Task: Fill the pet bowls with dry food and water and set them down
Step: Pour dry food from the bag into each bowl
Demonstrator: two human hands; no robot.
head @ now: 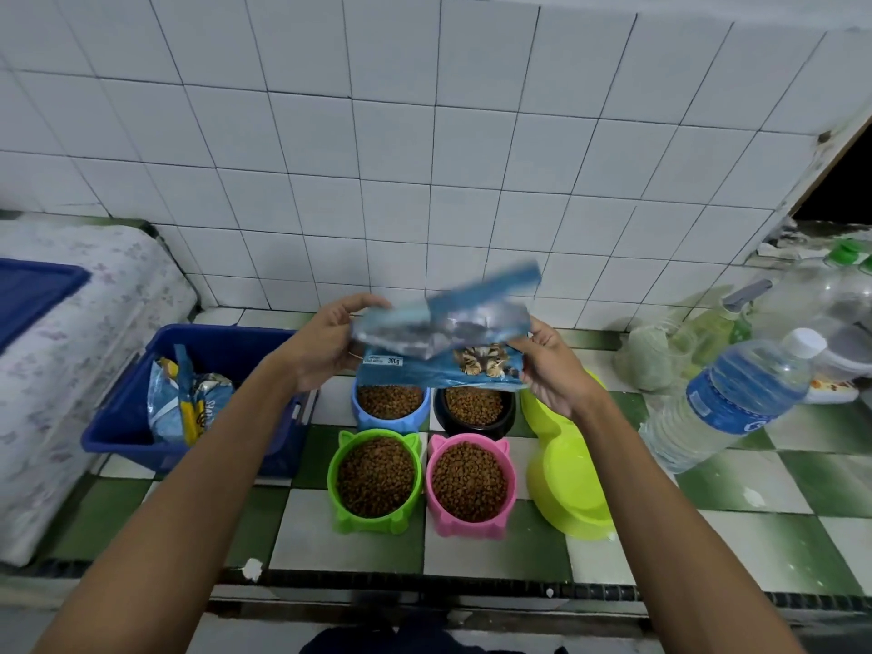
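A blue cat-food pouch (443, 342) with a kitten picture hangs above the bowls, its top blurred. My left hand (325, 342) grips its left side and my right hand (549, 365) grips its right side. Below it, dry kibble fills a light-blue bowl (391, 420), a black bowl (474, 424), a green cat-eared bowl (377, 516) and a pink cat-eared bowl (469, 526). A lime-green double bowl (566, 464) stands to their right; I see no kibble in it. A clear water bottle (731, 398) with a blue label leans at the right.
A dark-blue plastic crate (141, 417) holding another food bag (188, 403) sits left of the bowls. A flowered mattress (71, 346) lies at far left. More bottles (811, 295) crowd the right corner. White tiled wall behind; green-and-white checkered floor.
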